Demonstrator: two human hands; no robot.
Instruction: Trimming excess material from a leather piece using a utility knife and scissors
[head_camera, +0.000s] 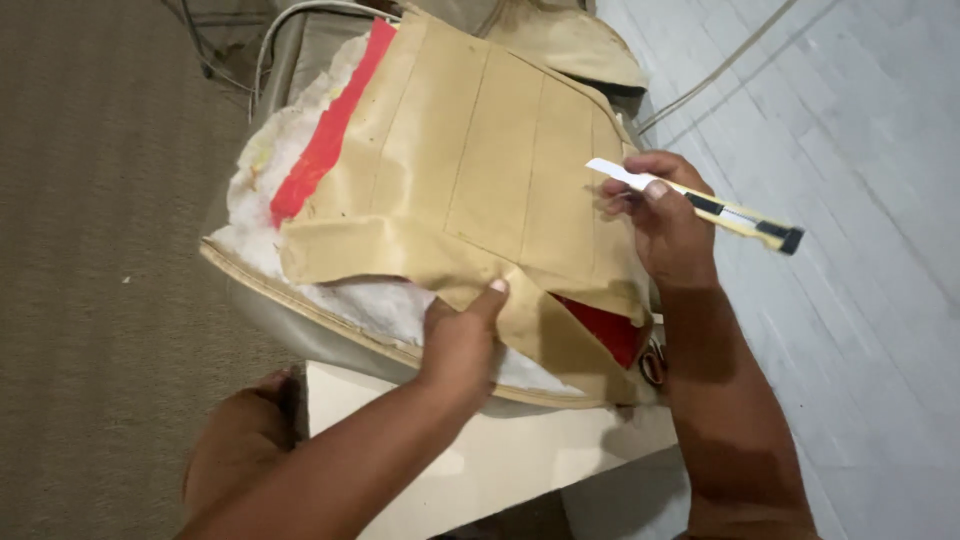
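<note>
Support: pale cream bench (500, 460), near centre. Directly on it: grey seat cushion (262, 300) with tan cover (480, 170), overhanging left and far edges.

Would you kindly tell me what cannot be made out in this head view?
- Right hand fingertips: behind the tan seat cover edge.
- Utility knife blade tip: blurred.
- Round object by the right wrist: mostly hidden by the cover.
- Left hand palm: faces away.
</note>
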